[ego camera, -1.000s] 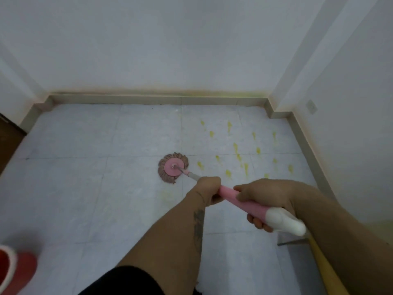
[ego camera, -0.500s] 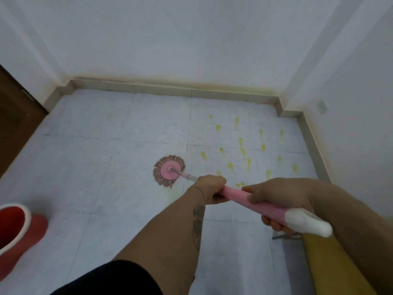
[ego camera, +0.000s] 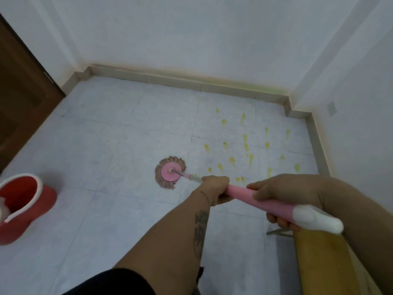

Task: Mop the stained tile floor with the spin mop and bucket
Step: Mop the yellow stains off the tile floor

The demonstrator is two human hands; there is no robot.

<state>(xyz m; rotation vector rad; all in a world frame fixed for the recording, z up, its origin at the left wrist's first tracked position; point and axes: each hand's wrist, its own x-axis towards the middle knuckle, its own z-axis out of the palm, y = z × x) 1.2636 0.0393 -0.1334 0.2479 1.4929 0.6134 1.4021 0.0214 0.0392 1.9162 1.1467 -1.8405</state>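
**Pink mop on pale tile, both hands on the handle**

Pink handle (ego camera: 261, 199) runs from lower right toward frame centre, ending in a white end cap (ego camera: 316, 218). Left hand (ego camera: 214, 189) grips the handle at its forward end, fingers curled round it, where pink gives way to the grey shaft (ego camera: 191, 176). Right hand (ego camera: 285, 194) grips further back, just ahead of the cap, fingers wrapped under the handle.

Mop head (ego camera: 170, 172), a pink disc with a brownish fringe, lies flat on the floor (ego camera: 106, 150), near the middle of the room, just left of a tile joint.

Yellow stains (ego camera: 244, 138) are scattered over the tiles to the right of the head, between it and the right-hand wall. The nearest spots lie just beside the shaft.

Red bucket (ego camera: 32, 201) with a white rim stands on the floor at the left edge, well apart from the mop head. Something white shows inside it; cannot tell what.

Brown door (ego camera: 21, 81) at upper left. A yellow-tan board (ego camera: 323, 262) sits at lower right, below the right forearm.
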